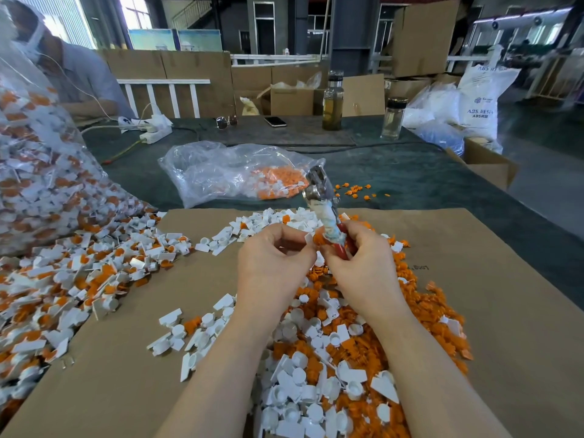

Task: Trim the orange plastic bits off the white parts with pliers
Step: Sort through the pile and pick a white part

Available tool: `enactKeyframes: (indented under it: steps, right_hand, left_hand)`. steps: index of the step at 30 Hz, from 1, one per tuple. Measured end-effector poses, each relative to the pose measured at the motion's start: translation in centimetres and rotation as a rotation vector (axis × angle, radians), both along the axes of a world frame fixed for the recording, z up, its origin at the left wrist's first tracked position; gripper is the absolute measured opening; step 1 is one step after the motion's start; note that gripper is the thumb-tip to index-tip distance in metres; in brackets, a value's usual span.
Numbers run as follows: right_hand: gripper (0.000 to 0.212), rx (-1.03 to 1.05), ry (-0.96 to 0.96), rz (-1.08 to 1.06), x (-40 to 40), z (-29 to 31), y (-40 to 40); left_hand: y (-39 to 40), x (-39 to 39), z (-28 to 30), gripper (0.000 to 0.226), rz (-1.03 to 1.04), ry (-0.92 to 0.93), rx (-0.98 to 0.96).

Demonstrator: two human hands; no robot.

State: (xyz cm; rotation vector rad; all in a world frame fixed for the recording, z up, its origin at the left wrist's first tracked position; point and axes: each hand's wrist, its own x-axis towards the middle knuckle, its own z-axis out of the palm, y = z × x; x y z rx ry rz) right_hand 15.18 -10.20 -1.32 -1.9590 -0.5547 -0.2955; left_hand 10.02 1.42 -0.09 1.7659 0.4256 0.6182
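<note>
Between the two hands, a small white part (308,238) with an orange bit (318,239) is pinched by the left hand (273,260). Right hand (360,263) grips the pliers (322,200) by their red handles, head pointing up and away. Beneath the wrists lies a heap of white and orange pieces (331,358) on cardboard (132,358); beyond the fingers, a clear bag (221,172).

My hands' way forward is hemmed by a clear bag (234,175) past the cardboard (474,279); a bulging sack (41,184) walls off my left. Loose parts (94,279) clutter left and centre. Bare cardboard gives room at right; two bottles (332,102) stand far back.
</note>
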Motion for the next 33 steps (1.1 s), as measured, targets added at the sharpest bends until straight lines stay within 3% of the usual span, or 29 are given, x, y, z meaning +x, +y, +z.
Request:
enactKeyframes:
  steps: [9, 15, 21, 26, 30, 33]
  right_hand:
    - [0.018, 0.028, 0.058, 0.057, -0.3, 0.2, 0.1]
    - [0.014, 0.081, 0.166, 0.131, -0.3, 0.7, -0.7]
    - [0.01, -0.03, 0.304, 0.251, -0.5, 1.3, -1.6]
    - [0.02, -0.139, 0.378, 0.347, -0.4, 1.5, -2.1]
    - [0.018, -0.206, 0.299, 0.298, -0.4, 1.1, -1.7]
    - [0.007, -0.079, 0.175, 0.182, -0.5, 0.7, -0.9]
  left_hand:
    - [0.4, -0.1, -0.1, 0.011, 0.035, -0.001, -0.067]
    - [0.8, -0.3, 0.3, 0.005, -0.01, -0.104, -0.242]
    - [1.4, -0.5, 0.2, 0.006, -0.042, -0.172, -0.266]
    - [2.4, -0.7, 0.2, 0.005, -0.045, -0.225, -0.313]
    - [2.7, -0.8, 0.2, 0.005, -0.013, -0.194, -0.253]
    - [2.2, -0.7, 0.1, 0.008, 0.025, -0.127, -0.116]
